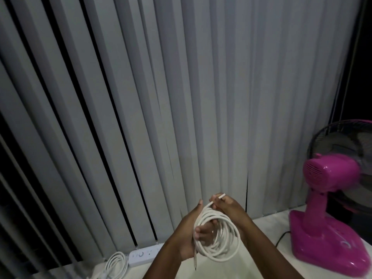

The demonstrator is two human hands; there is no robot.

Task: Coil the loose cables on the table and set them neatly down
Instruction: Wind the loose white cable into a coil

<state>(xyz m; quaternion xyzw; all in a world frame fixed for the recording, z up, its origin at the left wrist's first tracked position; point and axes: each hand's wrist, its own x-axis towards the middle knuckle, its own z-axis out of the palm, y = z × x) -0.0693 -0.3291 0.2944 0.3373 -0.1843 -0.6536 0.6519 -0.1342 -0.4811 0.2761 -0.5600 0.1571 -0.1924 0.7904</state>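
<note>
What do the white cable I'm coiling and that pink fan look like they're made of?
White cable: probably a matte, off-white rubbery or braided jacket; it bends into soft loops without glare, though the weave is too blurred to tell. Pink fan: likely glossy moulded plastic, given the bright highlights on its housing and base; its dark grille looks like thin wire, possibly metal.

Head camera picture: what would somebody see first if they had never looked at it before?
Probably the bright pink fan standing on the table at the right, in front of the grey blinds. Next, in the lower middle, the white cable wound into a coil: the left hand grips the loops while the right hand pinches its loose end. A power strip lies at the lower left.
</note>
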